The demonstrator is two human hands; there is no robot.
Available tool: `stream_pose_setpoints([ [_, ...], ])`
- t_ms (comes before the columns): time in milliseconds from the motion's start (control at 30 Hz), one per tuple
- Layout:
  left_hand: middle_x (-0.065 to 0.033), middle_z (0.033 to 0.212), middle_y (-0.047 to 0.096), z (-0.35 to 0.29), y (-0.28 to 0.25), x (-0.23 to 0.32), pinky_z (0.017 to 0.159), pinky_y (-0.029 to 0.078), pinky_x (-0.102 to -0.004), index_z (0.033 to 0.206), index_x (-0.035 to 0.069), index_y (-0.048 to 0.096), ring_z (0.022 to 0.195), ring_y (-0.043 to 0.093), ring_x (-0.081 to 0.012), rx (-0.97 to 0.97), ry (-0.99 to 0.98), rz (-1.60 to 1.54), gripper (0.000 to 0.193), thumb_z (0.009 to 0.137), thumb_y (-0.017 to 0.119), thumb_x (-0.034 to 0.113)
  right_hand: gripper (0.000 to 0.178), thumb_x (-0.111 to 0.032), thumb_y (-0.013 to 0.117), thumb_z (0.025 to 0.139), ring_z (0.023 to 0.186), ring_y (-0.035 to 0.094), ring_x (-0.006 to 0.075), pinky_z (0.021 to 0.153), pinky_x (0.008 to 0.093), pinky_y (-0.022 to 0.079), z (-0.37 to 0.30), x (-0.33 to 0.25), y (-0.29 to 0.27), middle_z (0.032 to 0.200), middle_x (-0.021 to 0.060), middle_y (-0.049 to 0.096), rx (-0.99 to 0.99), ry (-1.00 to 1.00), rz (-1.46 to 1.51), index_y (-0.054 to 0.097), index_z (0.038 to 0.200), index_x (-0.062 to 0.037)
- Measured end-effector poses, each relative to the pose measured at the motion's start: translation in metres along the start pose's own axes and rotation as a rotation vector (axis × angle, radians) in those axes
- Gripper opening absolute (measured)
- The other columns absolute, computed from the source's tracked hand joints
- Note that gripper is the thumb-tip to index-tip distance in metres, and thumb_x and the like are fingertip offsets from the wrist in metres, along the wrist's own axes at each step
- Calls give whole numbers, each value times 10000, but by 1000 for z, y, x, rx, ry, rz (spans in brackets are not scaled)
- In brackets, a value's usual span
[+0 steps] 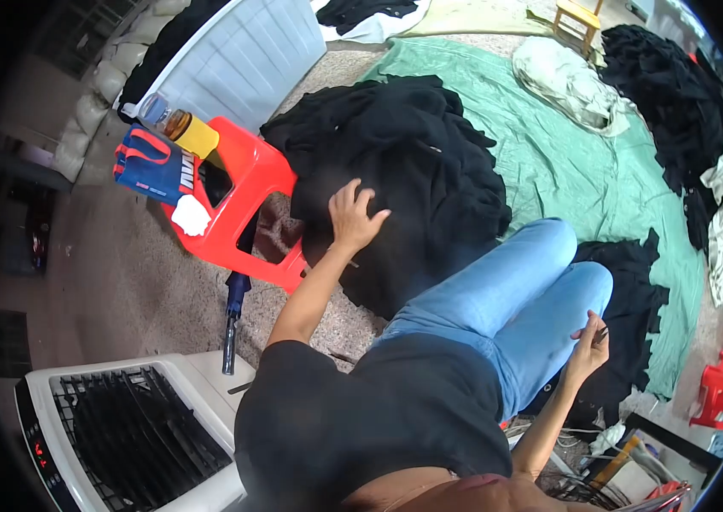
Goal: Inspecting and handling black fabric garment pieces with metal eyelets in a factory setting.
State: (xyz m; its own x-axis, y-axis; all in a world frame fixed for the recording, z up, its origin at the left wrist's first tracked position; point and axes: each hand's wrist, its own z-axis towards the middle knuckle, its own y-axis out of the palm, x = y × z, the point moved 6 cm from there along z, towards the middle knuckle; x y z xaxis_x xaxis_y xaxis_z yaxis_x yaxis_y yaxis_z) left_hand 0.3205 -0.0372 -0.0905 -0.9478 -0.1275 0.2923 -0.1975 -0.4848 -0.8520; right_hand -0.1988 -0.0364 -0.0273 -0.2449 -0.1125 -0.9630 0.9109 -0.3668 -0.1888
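A large heap of black garments (396,162) lies in front of me, left of my knees. My left hand (357,213) is over its near left side, fingers spread and nothing in them; the palm faces the dark cloth. At the right, beside my knee in blue jeans, my right hand (585,348) is closed around a small dark object (601,334), its tip poking out past the fingers. What kind of object it is cannot be made out. More black cloth (622,290) lies on the floor just beyond that hand.
A red plastic stool (250,166) at the left bears a blue bag (152,166), a bottle (186,128) and white tissue (191,215). A folded umbrella (232,320) and an air cooler (131,427) stand near it. Behind are a pale bin (246,60) and green sheet (541,145).
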Motion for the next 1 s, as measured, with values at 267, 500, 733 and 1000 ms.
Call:
stream_pose_setpoints([
  [267, -180, 1194, 580, 75, -3, -44, 934, 400, -517, 1137, 93, 553, 1175, 498, -377, -91, -720, 11, 447, 795, 716, 331, 252, -199, 572, 984, 578, 491, 46, 539, 191, 398, -24, 2, 48, 771, 11, 603, -173, 57, -3, 663, 1023, 33],
  [500, -144, 1002, 524, 63, -49, 10, 828, 422, -458, 1009, 65, 495, 1003, 515, -349, 474, -232, -79, 263, 855, 651, 210, 302, -257, 566, 990, 584, 483, 41, 533, 187, 364, -30, 4, 63, 732, -7, 563, -218, 99, 60, 659, 1012, 29],
  [733, -92, 1022, 547, 22, 15, -1, 798, 460, -496, 1002, 88, 556, 1061, 507, -358, 137, -456, 193, 344, 810, 708, 329, 274, -229, 571, 986, 573, 475, 40, 532, 186, 366, -52, 6, 68, 719, -10, 569, -273, 116, 80, 668, 994, 27],
  [1000, -172, 770, 638, 170, -224, 190, 614, 478, -333, 961, 14, 629, 633, 608, -293, 550, 521, -629, 146, 846, 683, 85, 191, -107, 632, 927, 693, 530, 39, 593, 179, 378, -13, -39, 34, 836, 9, 641, -72, -75, -4, 674, 1074, 8],
])
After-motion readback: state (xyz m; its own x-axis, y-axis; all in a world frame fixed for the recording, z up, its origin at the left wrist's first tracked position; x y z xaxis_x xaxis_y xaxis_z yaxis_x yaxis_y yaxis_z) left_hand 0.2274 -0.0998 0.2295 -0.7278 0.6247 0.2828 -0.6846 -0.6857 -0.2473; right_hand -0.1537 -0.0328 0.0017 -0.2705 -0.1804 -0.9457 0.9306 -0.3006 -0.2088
